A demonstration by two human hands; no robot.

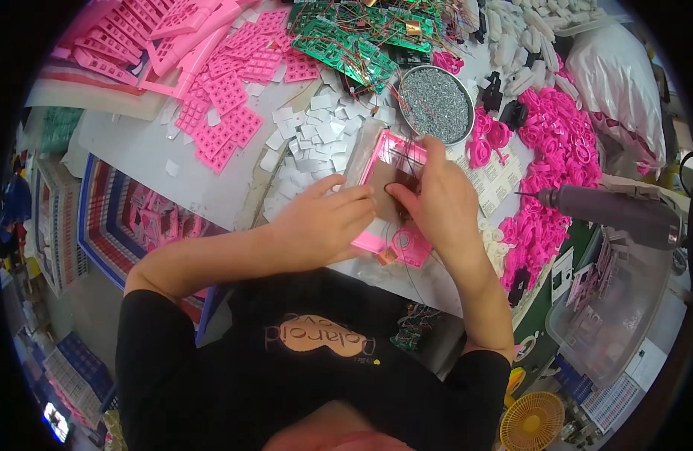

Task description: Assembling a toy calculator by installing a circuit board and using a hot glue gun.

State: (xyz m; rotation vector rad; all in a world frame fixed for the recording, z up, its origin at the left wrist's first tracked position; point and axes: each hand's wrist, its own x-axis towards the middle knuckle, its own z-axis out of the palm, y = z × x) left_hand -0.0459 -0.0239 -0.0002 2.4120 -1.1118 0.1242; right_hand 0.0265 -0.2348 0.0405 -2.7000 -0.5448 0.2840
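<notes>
In front of me on the table lies a pink plastic housing (369, 242) with a brown flat board (385, 197) inside it. My right hand (446, 199) grips the housing's right side, its thumb pressed on the brown board and its fingers over the far edge. My left hand (328, 225) curls against the left side, fingertips at the board's edge. Thin dark wires run from the housing toward the near side, beside a pink piece (413, 246) and a small copper-coloured block (386, 257). The palms hide part of the housing.
A round tin of small screws (437, 104) stands beyond my right hand. White square pieces (320, 135), pink keypads (225, 98) and green circuit boards (346, 52) lie farther back. At right, a dark electric screwdriver (617, 214) points left over pink parts (561, 135).
</notes>
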